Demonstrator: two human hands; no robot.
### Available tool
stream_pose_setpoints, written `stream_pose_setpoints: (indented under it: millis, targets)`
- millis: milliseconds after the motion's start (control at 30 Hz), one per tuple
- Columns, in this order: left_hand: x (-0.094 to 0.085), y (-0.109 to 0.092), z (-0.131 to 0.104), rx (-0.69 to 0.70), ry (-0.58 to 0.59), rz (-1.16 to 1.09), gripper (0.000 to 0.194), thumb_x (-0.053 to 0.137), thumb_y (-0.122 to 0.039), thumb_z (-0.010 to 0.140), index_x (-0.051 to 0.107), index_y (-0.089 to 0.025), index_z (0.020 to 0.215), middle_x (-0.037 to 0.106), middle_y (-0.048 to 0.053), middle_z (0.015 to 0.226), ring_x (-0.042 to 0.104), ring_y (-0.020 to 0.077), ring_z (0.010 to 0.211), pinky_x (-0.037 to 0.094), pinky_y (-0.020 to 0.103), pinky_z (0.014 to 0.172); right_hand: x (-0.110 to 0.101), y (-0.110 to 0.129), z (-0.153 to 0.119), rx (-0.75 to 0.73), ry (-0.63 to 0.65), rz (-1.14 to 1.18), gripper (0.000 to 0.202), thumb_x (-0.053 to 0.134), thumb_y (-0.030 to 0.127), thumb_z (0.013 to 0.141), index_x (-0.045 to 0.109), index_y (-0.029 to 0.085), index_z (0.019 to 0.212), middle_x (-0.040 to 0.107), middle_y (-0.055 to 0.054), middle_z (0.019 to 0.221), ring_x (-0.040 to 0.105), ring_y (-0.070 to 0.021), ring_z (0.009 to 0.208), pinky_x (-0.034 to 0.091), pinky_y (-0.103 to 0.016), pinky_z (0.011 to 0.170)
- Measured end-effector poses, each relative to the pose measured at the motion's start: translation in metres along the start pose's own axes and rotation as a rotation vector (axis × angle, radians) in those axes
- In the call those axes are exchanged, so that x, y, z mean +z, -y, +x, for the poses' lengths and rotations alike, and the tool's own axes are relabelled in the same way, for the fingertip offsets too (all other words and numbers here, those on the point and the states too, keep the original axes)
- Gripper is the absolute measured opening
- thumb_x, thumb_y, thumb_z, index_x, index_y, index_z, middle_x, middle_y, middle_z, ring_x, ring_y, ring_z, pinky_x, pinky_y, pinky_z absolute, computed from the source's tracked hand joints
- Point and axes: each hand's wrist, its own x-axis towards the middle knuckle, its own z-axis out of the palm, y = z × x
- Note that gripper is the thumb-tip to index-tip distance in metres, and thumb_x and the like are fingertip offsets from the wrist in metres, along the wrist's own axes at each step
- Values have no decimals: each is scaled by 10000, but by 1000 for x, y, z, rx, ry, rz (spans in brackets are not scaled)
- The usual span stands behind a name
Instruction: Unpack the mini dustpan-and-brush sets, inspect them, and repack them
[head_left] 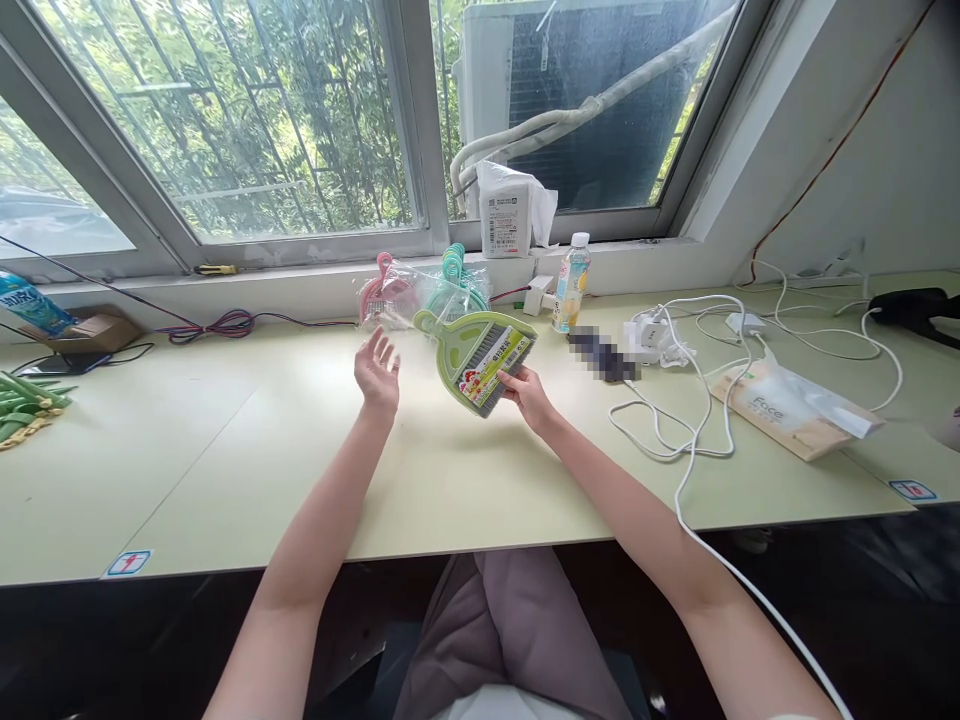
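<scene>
In my right hand [531, 398] is a light green dustpan and brush set [459, 360], pinched at its lower right edge. Grey bristles show across the pan, with a colourful printed label over them. Its handle points up and to the left, and the set is tilted above the table. To the left of it, my left hand [377, 378] is raised with fingers apart and holds nothing. Behind the set, bundles of pink hangers [384, 290] and teal hangers [454, 285] in clear plastic lie against the wall below the window.
A drink bottle [571, 283] stands behind on the right, near a pixelated dark object [604, 356]. White cables [731, 452] loop beside a tissue pack [795, 405] and hang over the front edge. Green stalks [30, 405] and a cardboard box [94, 328] are at left.
</scene>
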Motion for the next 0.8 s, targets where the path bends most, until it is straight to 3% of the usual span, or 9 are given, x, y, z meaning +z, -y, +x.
stream_pose_setpoints:
  millis: [100,200,333,533,800]
  targets:
    - [7,6,-7,-129,192,-46,437,533,-510,795,581,-305,1178,545,70,1281,542,226,1160,440,355,929,2,-2,-1,28,33,-14,400,792,404,638,664,175,940,715,-77,1022,678,-245,911,565,-422,828]
    - [14,12,-13,-253,300,4,427,605,-398,766,569,-254,1166,592,79,1210,587,229,1095,445,345,933,4,-2,-2,34,48,-21,408,795,403,633,663,178,947,714,-74,1032,678,-240,904,569,-411,810]
    - [14,8,-15,-288,333,21,385,555,-350,778,580,-221,1140,647,64,1108,635,199,976,473,322,879,5,-2,-2,31,8,-11,404,807,401,615,662,178,919,718,-67,1018,676,-233,895,575,-400,804]
    - [13,-6,-15,-276,401,11,443,540,-420,784,565,-217,1177,650,106,1154,619,233,1066,469,365,894,6,-3,-1,-2,-30,18,351,791,389,654,665,183,910,720,-64,1010,681,-230,904,572,-421,834]
    - [26,10,-36,-337,456,74,336,579,-307,779,589,-194,1094,694,72,995,638,259,1012,480,367,869,10,-1,-6,38,35,21,409,815,409,617,666,181,922,714,-73,1048,676,-247,946,562,-426,858]
